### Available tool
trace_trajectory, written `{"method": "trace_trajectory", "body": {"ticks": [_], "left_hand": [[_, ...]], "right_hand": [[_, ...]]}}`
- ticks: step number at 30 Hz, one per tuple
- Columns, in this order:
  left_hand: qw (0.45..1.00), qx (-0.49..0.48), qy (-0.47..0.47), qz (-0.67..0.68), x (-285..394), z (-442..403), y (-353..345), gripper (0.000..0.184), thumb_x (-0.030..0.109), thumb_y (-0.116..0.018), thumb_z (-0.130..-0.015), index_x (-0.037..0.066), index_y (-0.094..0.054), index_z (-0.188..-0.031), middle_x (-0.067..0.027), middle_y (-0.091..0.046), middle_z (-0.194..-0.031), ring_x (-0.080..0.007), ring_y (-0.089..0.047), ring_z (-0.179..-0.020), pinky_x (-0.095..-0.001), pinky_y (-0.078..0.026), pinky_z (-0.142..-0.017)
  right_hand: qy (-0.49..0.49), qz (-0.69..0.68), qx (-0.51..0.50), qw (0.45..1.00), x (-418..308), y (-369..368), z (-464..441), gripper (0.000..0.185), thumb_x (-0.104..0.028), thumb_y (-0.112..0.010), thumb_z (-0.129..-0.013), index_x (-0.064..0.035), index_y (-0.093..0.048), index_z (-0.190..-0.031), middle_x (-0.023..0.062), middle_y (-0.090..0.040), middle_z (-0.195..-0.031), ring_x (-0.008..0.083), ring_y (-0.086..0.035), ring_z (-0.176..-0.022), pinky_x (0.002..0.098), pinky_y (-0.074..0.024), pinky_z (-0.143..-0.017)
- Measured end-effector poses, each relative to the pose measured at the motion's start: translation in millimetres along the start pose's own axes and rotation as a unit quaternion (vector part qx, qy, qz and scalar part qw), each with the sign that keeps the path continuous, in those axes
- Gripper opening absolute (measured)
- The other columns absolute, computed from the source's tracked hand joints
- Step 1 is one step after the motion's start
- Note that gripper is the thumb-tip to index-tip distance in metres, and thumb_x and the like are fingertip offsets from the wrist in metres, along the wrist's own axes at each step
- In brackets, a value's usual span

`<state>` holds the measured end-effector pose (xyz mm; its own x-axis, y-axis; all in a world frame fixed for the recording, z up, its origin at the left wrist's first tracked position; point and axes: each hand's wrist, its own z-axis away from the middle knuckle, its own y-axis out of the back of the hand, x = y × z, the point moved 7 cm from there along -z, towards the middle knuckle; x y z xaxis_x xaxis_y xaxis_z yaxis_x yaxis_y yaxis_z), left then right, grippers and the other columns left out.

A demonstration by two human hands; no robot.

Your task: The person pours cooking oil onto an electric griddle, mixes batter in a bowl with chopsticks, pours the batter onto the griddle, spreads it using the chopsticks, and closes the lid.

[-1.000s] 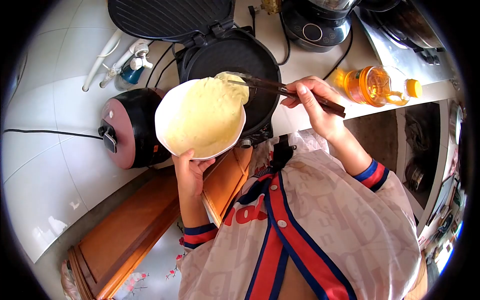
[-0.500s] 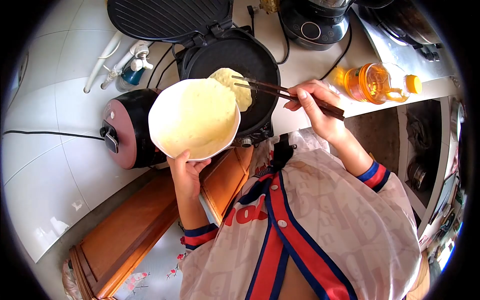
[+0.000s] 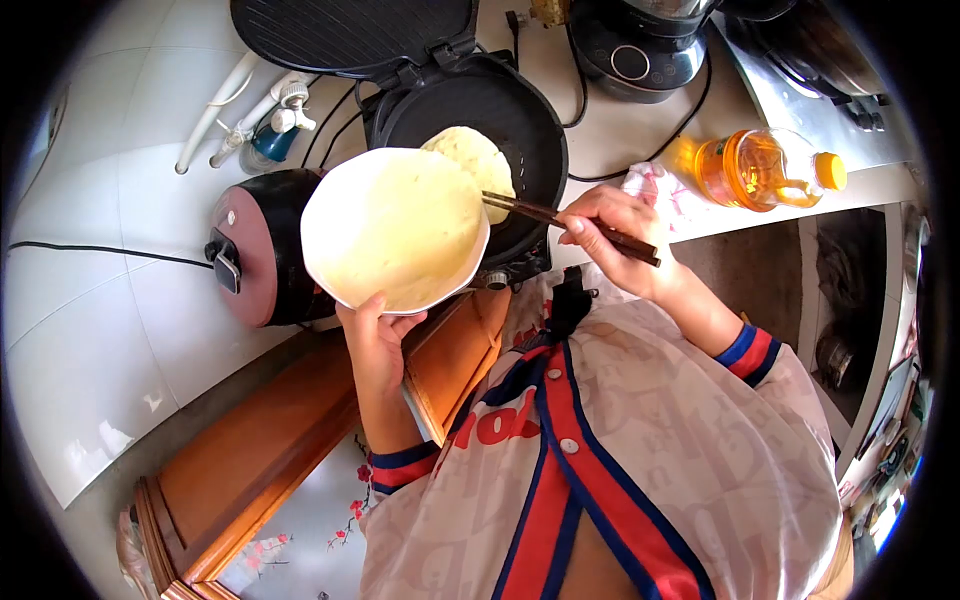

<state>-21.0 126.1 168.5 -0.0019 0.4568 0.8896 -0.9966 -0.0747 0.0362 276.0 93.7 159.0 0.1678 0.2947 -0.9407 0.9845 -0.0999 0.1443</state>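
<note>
My left hand (image 3: 375, 335) grips the near rim of a white bowl (image 3: 395, 230) coated inside with pale yellow batter. The bowl overlaps the near left edge of a round black griddle (image 3: 535, 130). A patch of batter (image 3: 470, 160) lies on the griddle, partly behind the bowl. My right hand (image 3: 615, 235) is closed round dark brown chopsticks (image 3: 530, 208), whose tips are at the bowl's right rim beside the batter patch.
The griddle's ridged lid (image 3: 350, 35) stands open behind. A pink and black cooker (image 3: 265, 245) is at the left. On the right are an oil bottle (image 3: 760, 170), a crumpled cloth (image 3: 655, 192) and a black appliance (image 3: 635, 60) with a cord.
The batter patch on the griddle has grown. My right hand has drawn the chopsticks down and left, bringing their tips from over the patch to the bowl's rim. The cloth has come into view.
</note>
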Motion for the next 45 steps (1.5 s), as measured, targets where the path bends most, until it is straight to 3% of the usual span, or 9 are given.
{"method": "trace_trajectory", "body": {"ticks": [5, 8, 10, 14, 20, 24, 29, 37, 45], "left_hand": [[1.0, -0.008, -0.008, -0.007, 0, 0, -4, 0.053, 0.027, -0.054, -0.081, 0.002, -0.038, -0.124, -0.0147, -0.053, -0.115, -0.0267, -0.06, -0.096, -0.0343, -0.054, -0.068], [1.0, 0.003, -0.007, -0.011, -1, 1, -5, 0.051, 0.027, -0.054, -0.082, 0.001, -0.039, -0.124, -0.0153, -0.054, -0.115, -0.027, -0.06, -0.095, -0.0345, -0.054, -0.068], [1.0, -0.01, -0.002, 0.012, -3, 0, -2, 0.063, 0.019, -0.052, -0.081, 0.004, -0.02, -0.133, -0.0185, -0.05, -0.118, -0.0284, -0.063, -0.091, -0.0336, -0.057, -0.064], [1.0, -0.013, 0.001, 0.008, -8, 0, 3, 0.064, 0.019, -0.052, -0.08, 0.003, -0.02, -0.133, -0.0188, -0.05, -0.118, -0.0289, -0.063, -0.091, -0.0335, -0.057, -0.064], [0.996, -0.02, 0.015, 0.082, -22, 2, 11, 0.058, 0.022, -0.051, -0.081, 0.002, -0.029, -0.131, -0.0172, -0.052, -0.117, -0.0282, -0.062, -0.093, -0.0348, -0.057, -0.066], [0.99, -0.019, 0.011, 0.139, -24, 8, 15, 0.054, 0.028, -0.048, -0.081, 0.002, -0.038, -0.127, -0.0158, -0.054, -0.117, -0.0273, -0.061, -0.095, -0.0355, -0.056, -0.066], [0.985, -0.027, -0.019, 0.168, -16, 8, 19, 0.055, 0.03, -0.047, -0.082, 0.001, -0.038, -0.128, -0.0158, -0.054, -0.118, -0.0279, -0.061, -0.095, -0.0352, -0.056, -0.066], [0.981, -0.026, -0.049, 0.186, -4, 2, 25, 0.056, 0.031, -0.05, -0.081, 0.002, -0.038, -0.128, -0.0154, -0.054, -0.118, -0.0278, -0.061, -0.094, -0.0358, -0.057, -0.066], [0.978, -0.011, -0.051, 0.201, -2, 3, 23, 0.056, 0.032, -0.05, -0.081, 0.003, -0.039, -0.127, -0.0142, -0.054, -0.118, -0.0272, -0.061, -0.094, -0.0349, -0.057, -0.065]], "right_hand": [[0.047, 0.0, 0.011, 0.999, 1, -15, -6, 0.008, -0.004, -0.06, -0.086, 0.0035, -0.061, -0.087, 0.0114, -0.06, -0.075, 0.0206, -0.059, -0.065, 0.0303, -0.0471, -0.06], [-0.021, -0.051, 0.028, 0.998, 18, -15, -8, 0.012, -0.007, -0.058, -0.088, 0.0046, -0.061, -0.089, 0.0109, -0.06, -0.077, 0.0179, -0.062, -0.068, 0.0273, -0.0488, -0.059], [-0.038, -0.084, 0.042, 0.995, 23, -17, -11, 0.013, -0.008, -0.057, -0.089, 0.0047, -0.061, -0.09, 0.0101, -0.06, -0.078, 0.0169, -0.063, -0.07, 0.0267, -0.0497, -0.061], [-0.113, -0.164, 0.068, 0.978, 45, -20, -12, 0.021, -0.015, -0.054, -0.093, 0.0043, -0.06, -0.095, 0.008, -0.061, -0.086, 0.0147, -0.064, -0.076, 0.0252, -0.0516, -0.068], [-0.186, -0.312, 0.151, 0.919, 61, -6, -15, 0.029, -0.021, -0.05, -0.095, 0.0036, -0.054, -0.108, 0.0147, -0.063, -0.093, 0.0208, -0.066, -0.077, 0.0295, -0.0544, -0.069], [-0.221, -0.323, 0.194, 0.899, 79, 5, -9, 0.024, -0.021, -0.053, -0.094, 0.0016, -0.054, -0.099, 0.0148, -0.063, -0.091, 0.0202, -0.065, -0.075, 0.0295, -0.0537, -0.069], [-0.255, -0.278, 0.16, 0.912, 91, 14, 5, 0.027, -0.023, -0.055, -0.093, 0.0029, -0.057, -0.097, 0.0144, -0.064, -0.092, 0.0199, -0.065, -0.079, 0.0304, -0.0525, -0.073], [-0.293, -0.344, 0.0, 0.892, 80, -31, 10, 0.04, -0.028, -0.045, -0.097, 0.0085, -0.054, -0.111, 0.0196, -0.061, -0.103, 0.0259, -0.064, -0.09, 0.0334, -0.0527, -0.083], [-0.251, -0.344, 0.175, 0.888, 102, 29, 7, 0.039, -0.027, -0.044, -0.098, 0.0093, -0.051, -0.111, 0.0209, -0.06, -0.104, 0.0264, -0.063, -0.093, 0.0345, -0.0504, -0.087]]}}
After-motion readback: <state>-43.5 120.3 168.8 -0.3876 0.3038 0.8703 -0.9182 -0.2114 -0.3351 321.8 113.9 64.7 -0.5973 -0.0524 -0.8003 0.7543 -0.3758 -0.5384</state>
